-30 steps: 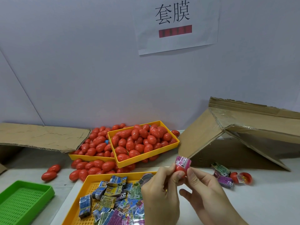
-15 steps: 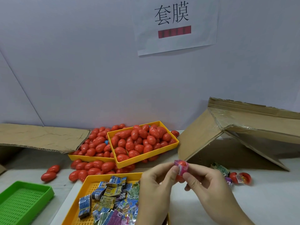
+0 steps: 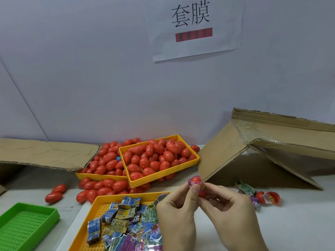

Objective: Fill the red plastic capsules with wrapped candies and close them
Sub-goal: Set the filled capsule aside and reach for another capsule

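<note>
Red capsule (image 3: pixel 197 180) with a pink candy wrapper (image 3: pixel 191 183) wrapped partly around it is sitting raised above the table, between both hands, just in front of the leaning cardboard box (image 3: pixel 262 151). Left hand (image 3: pixel 176 212) is pinching it from the left, thumb lying up against the wrapper and forefinger curling behind it. Right hand (image 3: pixel 230 212) is gripping it from the right and below, fingers curling round the lower red part; how far the two halves are joined is not showing under the fingers. Below the left hand, a near yellow tray (image 3: pixel 101 205) is holding a heap of wrapped candies (image 3: pixel 126 223) in blue, green, yellow and purple. Farther back, a yellow tray of closed red capsules (image 3: pixel 157 156) is resting tilted on top of another yellow tray (image 3: pixel 97 176), itself piled with red capsules, and more capsules are spilling onto the table around both. Two loose capsules (image 3: pixel 55 193) are lying to the left, near a green perforated tray (image 3: pixel 23 225) at the lower left corner. To the right of the hands, a few wrapped candies (image 3: pixel 246 189) and an open capsule with candy in it (image 3: pixel 270 197) are lying on the white table (image 3: pixel 299 223). A flat cardboard sheet (image 3: pixel 43 153) is lying at the left, and a paper sign (image 3: pixel 195 24) with printed characters is hanging on the wall.
</note>
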Demonstrator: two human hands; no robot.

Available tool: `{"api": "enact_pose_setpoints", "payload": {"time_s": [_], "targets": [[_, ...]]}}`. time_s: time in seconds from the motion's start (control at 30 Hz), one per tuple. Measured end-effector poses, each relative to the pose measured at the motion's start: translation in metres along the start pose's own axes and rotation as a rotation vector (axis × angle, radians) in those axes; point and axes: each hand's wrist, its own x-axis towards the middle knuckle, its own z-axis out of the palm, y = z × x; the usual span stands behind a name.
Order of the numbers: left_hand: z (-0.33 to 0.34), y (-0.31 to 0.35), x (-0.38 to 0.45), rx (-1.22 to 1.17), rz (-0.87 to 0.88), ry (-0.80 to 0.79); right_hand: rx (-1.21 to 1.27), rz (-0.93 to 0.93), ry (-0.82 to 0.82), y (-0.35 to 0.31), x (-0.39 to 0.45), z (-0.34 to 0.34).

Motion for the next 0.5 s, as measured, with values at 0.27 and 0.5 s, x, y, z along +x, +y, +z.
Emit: {"api": "enact_pose_setpoints", "payload": {"time_s": [0.27,0.5], "targets": [[-0.001,0.004,0.000,0.047,0.075,-0.029,0.142,0.069,0.037,0.001,-0.003,0.007],[-0.003,0.008,-0.001,0.040,0.064,-0.163,-0.045,-0.105,0.065,0.000,-0.004,0.004]]}}
